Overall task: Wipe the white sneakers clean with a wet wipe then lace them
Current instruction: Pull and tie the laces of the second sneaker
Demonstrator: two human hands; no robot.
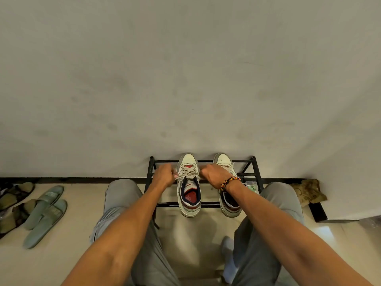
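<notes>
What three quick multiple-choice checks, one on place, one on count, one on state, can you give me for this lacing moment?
1. Where do the white sneakers stand?
A. on the black rack
B. on the floor by the slippers
C. on the person's lap

2. How many grey-green slippers lie on the floor at left?
A. one
B. two
C. four

3. What are the left hand and right hand doing?
A. resting flat on the knees
B. wiping a toe cap
C. each pulling a lace end sideways

Answers: 1 A, rack bars run under both soles; 2 B, a pair lies side by side; 3 C, lace runs taut between the fists.
</notes>
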